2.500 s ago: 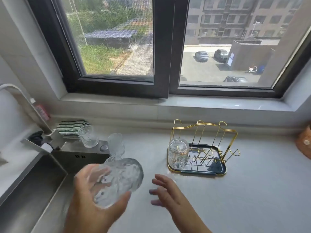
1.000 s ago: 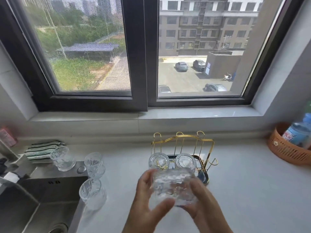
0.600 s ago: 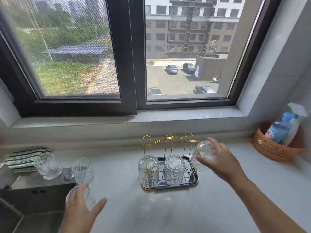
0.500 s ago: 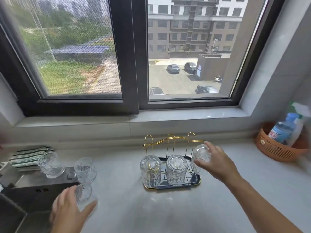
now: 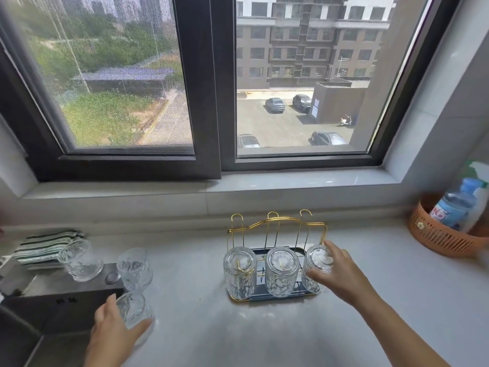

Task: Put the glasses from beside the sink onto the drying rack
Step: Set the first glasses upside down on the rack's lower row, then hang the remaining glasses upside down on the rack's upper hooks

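A gold wire drying rack [image 5: 275, 223] on a dark tray stands at the counter's middle. Two textured glasses sit upside down on it, one at the left [image 5: 239, 274] and one in the middle [image 5: 281, 271]. My right hand [image 5: 338, 274] grips a third upside-down glass [image 5: 316, 260] at the rack's right end, over a prong. My left hand [image 5: 113, 337] wraps around a glass [image 5: 133, 311] standing by the sink's corner. Two more glasses stand beside the sink, one near the cloth [image 5: 79, 260] and one to its right [image 5: 135, 268].
The steel sink [image 5: 39, 313] takes the lower left. A striped folded cloth [image 5: 42, 247] lies behind it. An orange basket [image 5: 439, 234] with a bottle and a sprayer sits at the far right. The window sill runs along the back.
My right hand lowered its glass down onto the rack's right end. My left hand closed around the nearest glass by the sink.
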A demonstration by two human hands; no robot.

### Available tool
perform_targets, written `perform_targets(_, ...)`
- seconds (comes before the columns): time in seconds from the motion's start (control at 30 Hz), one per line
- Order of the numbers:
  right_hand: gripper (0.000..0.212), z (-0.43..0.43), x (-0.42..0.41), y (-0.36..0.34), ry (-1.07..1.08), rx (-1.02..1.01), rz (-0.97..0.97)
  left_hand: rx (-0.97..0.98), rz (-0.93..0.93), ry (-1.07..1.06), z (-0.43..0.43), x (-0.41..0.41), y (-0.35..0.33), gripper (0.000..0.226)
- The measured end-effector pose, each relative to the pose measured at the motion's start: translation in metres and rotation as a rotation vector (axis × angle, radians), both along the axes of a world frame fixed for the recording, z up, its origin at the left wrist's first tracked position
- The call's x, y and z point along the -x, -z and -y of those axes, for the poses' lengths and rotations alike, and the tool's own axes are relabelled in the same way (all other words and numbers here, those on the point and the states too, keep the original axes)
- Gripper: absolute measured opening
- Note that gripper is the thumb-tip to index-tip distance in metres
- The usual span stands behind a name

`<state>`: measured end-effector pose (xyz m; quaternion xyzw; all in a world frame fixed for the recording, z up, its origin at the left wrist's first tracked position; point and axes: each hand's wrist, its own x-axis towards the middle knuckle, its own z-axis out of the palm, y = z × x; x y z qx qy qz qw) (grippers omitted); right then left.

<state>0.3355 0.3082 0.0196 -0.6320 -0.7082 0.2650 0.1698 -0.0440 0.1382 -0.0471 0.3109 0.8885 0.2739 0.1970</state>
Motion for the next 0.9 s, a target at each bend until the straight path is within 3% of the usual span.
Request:
perform_targets(0.17, 0.088, 0.008, 0.001, -0.004, -0.004, 0.023, -0.101, 0.023, 0.022, 0.007, -0.004, -0.008, -0.013, 0.078)
perform_targets(0.27, 0.068, 0.027, 0.008, -0.017, 0.047, -0.299, -0.218, -0.158, -0.103, 0.049, 0.007, -0.025, -0.034, 0.075)
perform_targets(0.37, 0.044, 0.058, 0.036, -0.036, -0.095, -0.497, -0.429, -0.396, 0.263, 0.015, 0.012, -0.043, -0.063, 0.072)
perform_targets(0.43, 0.037, 0.077, 0.064, -0.043, -0.253, -0.363, -0.524, -0.626, 0.456, -0.049, 0.007, -0.056, -0.078, 0.062)
perform_targets(0.57, 0.035, 0.098, 0.119, -0.059, -0.454, 0.286, -0.821, -0.824, 0.768, 0.153, -0.009, -0.101, -0.106, 0.07)
perform_targets(0.6, 0.035, 0.095, 0.124, -0.063, -0.445, 0.375, -0.938, -0.866, 0.802, 0.196, -0.013, -0.109, -0.113, 0.067)
perform_targets(0.67, 0.052, 0.085, 0.127, -0.073, -0.406, 0.363, -1.092, -0.887, 0.824, 0.249, -0.02, -0.114, -0.117, 0.066)
perform_targets(0.73, 0.068, 0.066, 0.127, -0.087, -0.35, 0.176, -1.001, -0.848, 0.779, 0.289, -0.028, -0.109, -0.111, 0.07)
perform_targets(0.83, 0.08, 0.015, 0.132, -0.109, -0.313, -0.173, -0.562, -0.797, 0.736, 0.18, -0.032, -0.085, -0.089, 0.065)
perform_targets(0.9, 0.083, -0.022, 0.144, -0.121, -0.309, -0.285, -0.285, -0.728, 0.722, 0.039, -0.032, -0.067, -0.072, 0.059)
